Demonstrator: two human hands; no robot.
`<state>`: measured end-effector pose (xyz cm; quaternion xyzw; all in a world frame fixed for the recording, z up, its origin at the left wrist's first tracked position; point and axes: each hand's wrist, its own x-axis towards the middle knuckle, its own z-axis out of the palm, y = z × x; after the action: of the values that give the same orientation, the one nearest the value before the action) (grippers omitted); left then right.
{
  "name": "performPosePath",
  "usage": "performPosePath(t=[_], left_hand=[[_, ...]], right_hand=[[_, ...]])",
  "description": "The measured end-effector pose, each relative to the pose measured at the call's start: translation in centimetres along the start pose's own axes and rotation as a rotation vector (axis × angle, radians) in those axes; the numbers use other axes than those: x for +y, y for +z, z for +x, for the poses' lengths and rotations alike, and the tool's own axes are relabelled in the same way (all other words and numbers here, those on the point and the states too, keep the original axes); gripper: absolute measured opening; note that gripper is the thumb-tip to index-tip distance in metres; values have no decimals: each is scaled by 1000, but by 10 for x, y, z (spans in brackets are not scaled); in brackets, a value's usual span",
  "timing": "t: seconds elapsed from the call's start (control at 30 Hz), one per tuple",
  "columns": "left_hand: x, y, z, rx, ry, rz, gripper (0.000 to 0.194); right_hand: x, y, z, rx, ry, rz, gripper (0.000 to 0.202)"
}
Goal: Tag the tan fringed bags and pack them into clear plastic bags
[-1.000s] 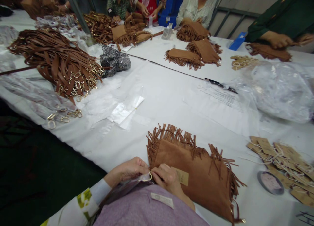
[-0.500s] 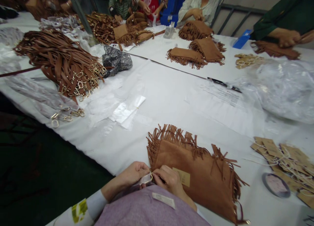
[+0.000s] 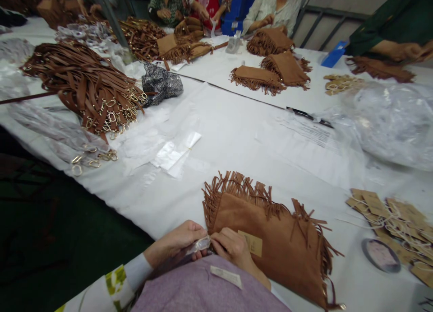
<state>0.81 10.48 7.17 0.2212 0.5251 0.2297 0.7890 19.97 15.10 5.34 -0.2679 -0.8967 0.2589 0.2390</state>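
A brown fringed bag (image 3: 270,230) lies flat at the table's near edge, with a small tan tag (image 3: 252,243) on it. My left hand (image 3: 181,240) is closed on the end of a strap in clear plastic wrap (image 3: 202,244), by the bag's left edge. Against it, my right hand (image 3: 232,246) pinches the bag's left edge, its wrist resting over the bag. The fingertips of both hands nearly meet, and the exact join between strap and bag is hidden by them.
Brown straps with gold clasps (image 3: 88,86) are heaped at the left, near plastic-wrapped straps (image 3: 50,127). Cardboard tags (image 3: 402,221) and a round tape roll (image 3: 380,255) lie at the right, below crumpled plastic (image 3: 399,122). Co-workers handle bags (image 3: 284,68) across the table.
My left hand and forearm have shifted slightly; the gold clasp seen between my hands before is now covered by plastic and fingers. The bag has stayed in place. Co-workers' hands have moved.
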Motion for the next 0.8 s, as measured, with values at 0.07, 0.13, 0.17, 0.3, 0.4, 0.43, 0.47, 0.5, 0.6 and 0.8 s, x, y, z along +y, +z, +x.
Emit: performPosePath(t=[0.07,0.13,0.17,0.3,0.4,0.43,0.47,0.5,0.6,0.8], left_hand=[[3,1,0,30,-23,20,45],[6,3,2,63,-17,54,36],[6,4,3,79,-7,73,32],[5,6,9,131,55,138,26],[2,8,10,188,116,200,29],[1,8,11,218,142,222,30],[-1,9,10,253,167,245,31],[-3,9,10,290,191,266,32],[-7,9,7,396,260,329,33],[16,10,5,498,503,466,29]], right_hand=[[0,0,0,-17,6,6,22],[0,-1,0,-33,5,4,21],[0,-1,0,-38,2,1,22],[-1,-3,2,-18,-18,1,24],[1,-2,2,-4,-21,-15,24],[2,-1,2,-1,-17,-27,23],[2,0,1,3,-11,-35,23],[3,2,0,9,-5,-40,21],[3,4,-2,43,32,-17,19],[3,-16,16,-25,287,192,20]])
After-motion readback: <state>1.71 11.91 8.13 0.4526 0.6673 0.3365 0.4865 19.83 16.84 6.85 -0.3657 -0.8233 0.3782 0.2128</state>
